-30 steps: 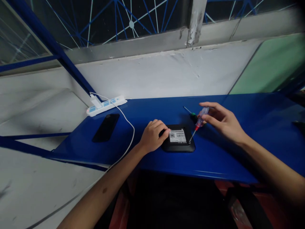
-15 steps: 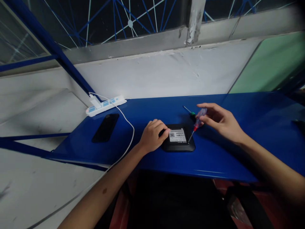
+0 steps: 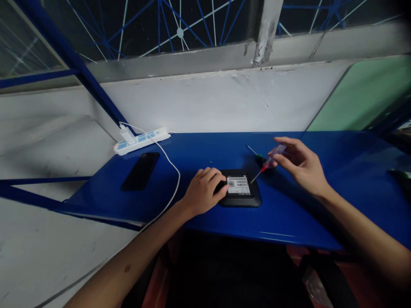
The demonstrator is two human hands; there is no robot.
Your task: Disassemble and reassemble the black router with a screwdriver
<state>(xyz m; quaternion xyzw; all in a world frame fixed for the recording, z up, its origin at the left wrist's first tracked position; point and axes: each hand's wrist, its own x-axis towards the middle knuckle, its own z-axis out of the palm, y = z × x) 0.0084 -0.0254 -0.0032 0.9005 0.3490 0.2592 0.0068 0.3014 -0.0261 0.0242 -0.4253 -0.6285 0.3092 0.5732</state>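
Note:
A flat black device [image 3: 256, 200] with a white printed label [image 3: 239, 185] on its upper face lies on the blue table. My left hand [image 3: 205, 190] grips its left edge, thumb near the label and fingers on the far side. In my right hand [image 3: 302, 167], thumb and fingers pinch a screwdriver [image 3: 272, 158] by its clear purplish handle with a red collar. The shaft slants down left, its tip close to the label's right edge; contact cannot be made out. Behind it lies a second screwdriver [image 3: 252, 150] with a green part, its handle partly hidden.
At left on the table [image 3: 186, 149] lies a black phone [image 3: 141, 171]. A white power strip [image 3: 143, 140] with a plugged-in charger sits behind it, and a white cable [image 3: 175, 167] runs forward over the table edge. A tiny sliver-like piece [image 3: 211, 161] lies behind the device.
My right hand has tilted the screwdriver flatter, and its tip has shifted from the device's near right corner up toward the label's right edge. My left hand still holds the device.

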